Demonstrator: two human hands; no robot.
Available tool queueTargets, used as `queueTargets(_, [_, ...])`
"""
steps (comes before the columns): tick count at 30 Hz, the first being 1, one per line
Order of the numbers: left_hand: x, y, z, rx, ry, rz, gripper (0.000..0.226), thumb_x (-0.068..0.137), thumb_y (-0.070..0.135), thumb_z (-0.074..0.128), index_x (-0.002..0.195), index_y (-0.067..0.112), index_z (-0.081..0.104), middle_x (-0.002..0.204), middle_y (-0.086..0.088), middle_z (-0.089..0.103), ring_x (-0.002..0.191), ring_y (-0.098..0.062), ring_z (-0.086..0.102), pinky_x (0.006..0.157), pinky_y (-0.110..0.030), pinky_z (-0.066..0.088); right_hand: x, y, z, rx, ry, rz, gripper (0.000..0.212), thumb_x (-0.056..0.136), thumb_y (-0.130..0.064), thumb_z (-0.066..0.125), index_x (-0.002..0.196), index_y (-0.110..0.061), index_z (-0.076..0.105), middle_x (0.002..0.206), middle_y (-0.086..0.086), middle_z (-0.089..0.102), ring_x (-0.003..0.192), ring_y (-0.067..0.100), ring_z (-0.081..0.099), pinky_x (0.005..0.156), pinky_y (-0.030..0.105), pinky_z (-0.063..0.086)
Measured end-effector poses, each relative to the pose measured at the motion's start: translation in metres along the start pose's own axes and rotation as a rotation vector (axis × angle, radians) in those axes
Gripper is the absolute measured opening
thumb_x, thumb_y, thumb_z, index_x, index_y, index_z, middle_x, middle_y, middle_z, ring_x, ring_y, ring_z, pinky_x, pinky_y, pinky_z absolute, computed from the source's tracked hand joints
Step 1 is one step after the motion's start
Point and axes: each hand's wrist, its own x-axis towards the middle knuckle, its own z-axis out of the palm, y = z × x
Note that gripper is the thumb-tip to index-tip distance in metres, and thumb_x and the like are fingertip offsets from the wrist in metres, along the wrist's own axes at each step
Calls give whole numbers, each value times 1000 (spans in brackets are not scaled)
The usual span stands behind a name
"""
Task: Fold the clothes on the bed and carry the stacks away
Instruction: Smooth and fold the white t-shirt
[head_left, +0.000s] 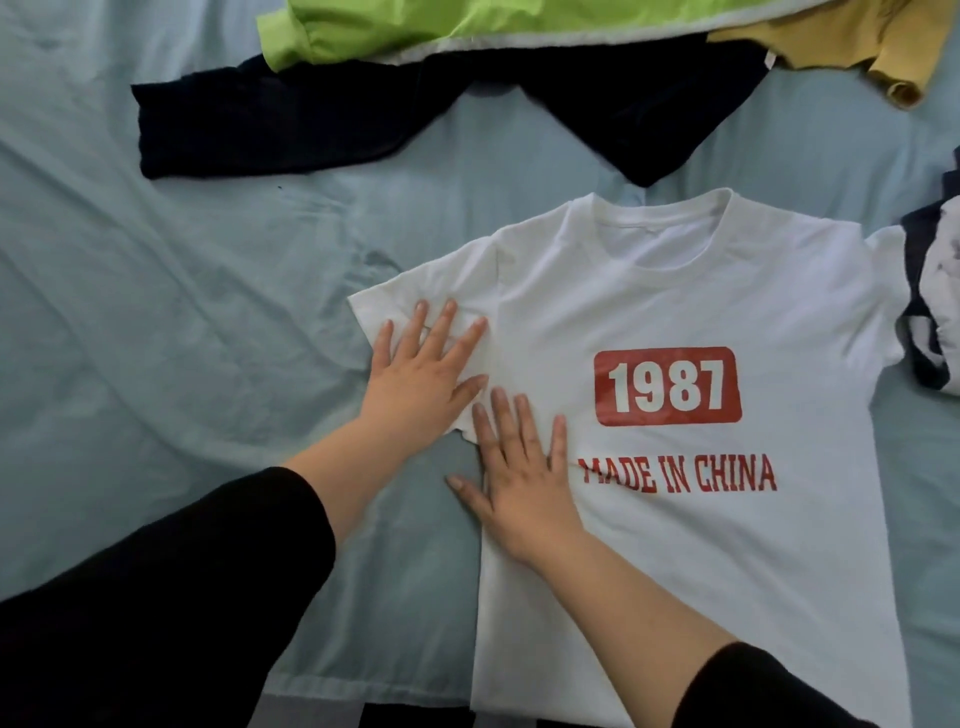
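Spread flat and print-up on the bed with the pale blue sheet (182, 338), toward its right side: white cotton T-shirt (675, 545) with a red "1987" block and red "MADE IN CHINA" lettering; collar toward the far edge, hem running to the near edge. Resting palm-down on the shirt's short sleeve nearer the bed's middle: left hand (426, 374), fingers (441, 327) straight and spread, open and gripping nothing; thumb tip close to the other hand's fingertips. Lying flat on the shirt's side edge just below that sleeve: right hand (524, 473), fingers (524, 421) straight and slightly fanned, likewise open, thumb stretched off the cloth onto the sheet. Both forearms in black sleeves (156, 597) coming in from the near edge. Beyond the collar, apart from it: dark navy garment (311, 119), unfolded; over its far part, a crumpled lime-green garment (415, 26) at the far edge; at the far right corner, a mustard-yellow garment (831, 36). At the right edge: bunched navy-and-white garment (935, 291), overlapping the shirt's other sleeve.
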Motion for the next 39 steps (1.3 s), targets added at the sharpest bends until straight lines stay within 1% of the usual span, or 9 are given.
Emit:
queueTargets(6, [55,33,-47,-307,111,-78,57,100,33,43,151,22,22,159,1,20,133,-29,41,101,-43,38,28,70,-78,378,211,-43,46,101,-32,35,147,-28,33,160,-13,13,136,13,37,102,34,39])
queueTargets(10, [114,46,-63,-575,91,-214,41,99,24,47,139,16,44,134,-10,53,83,-22,68,75,-31,51,86,162,-142,364,358,225,48,103,-20,34,149,-29,25,160,-18,4,139,11,33,94,25,36])
queueTargets(14, [146,47,-60,-996,152,-509,19,93,14,58,111,9,62,87,-9,65,41,-9,60,44,-21,50,124,237,-183,172,319,376,58,100,-3,32,152,-24,19,162,-6,7,139,24,35,100,37,40])
queueTargets(18, [153,43,-63,-886,201,-492,5,91,14,61,88,13,65,59,-2,62,52,-17,60,66,-36,57,140,264,-195,197,368,400,31,96,-9,40,125,-12,52,132,14,47,110,35,53,81,33,37])
queueTargets(23, [165,47,-68,-740,338,-512,16,91,16,55,101,13,66,79,-1,67,73,-21,62,66,-26,46,149,270,-198,391,550,425,16,95,-10,41,99,-12,56,116,12,53,93,28,54,77,29,35])
queueTargets(27, [128,87,-40,-431,261,-296,55,96,40,46,147,34,25,155,-4,20,140,-28,29,112,-37,24,108,246,-149,241,485,236,48,98,-35,43,143,-24,30,152,7,24,135,29,36,107,35,33])
queueTargets(32, [82,118,-5,-59,-163,-146,71,85,76,1,134,46,-41,150,5,-42,136,-24,-41,112,-59,-18,16,242,-83,-73,107,125,65,92,-65,0,146,-40,-25,156,-9,-31,142,10,-31,116,44,-18])
queueTargets(35, [81,141,-12,-91,-197,-221,75,85,76,3,134,43,-43,150,3,-44,135,-25,-43,112,-59,-19,-4,248,-99,210,216,168,63,95,-62,19,152,-36,11,160,-14,-3,147,5,-11,119,37,-7])
queueTargets(39, [76,220,-10,-227,-246,-159,88,78,85,15,131,47,-43,147,4,-46,134,-25,-43,108,-59,-22,-43,280,-129,800,843,638,26,95,-31,52,119,-24,57,125,-9,55,118,11,50,98,27,40])
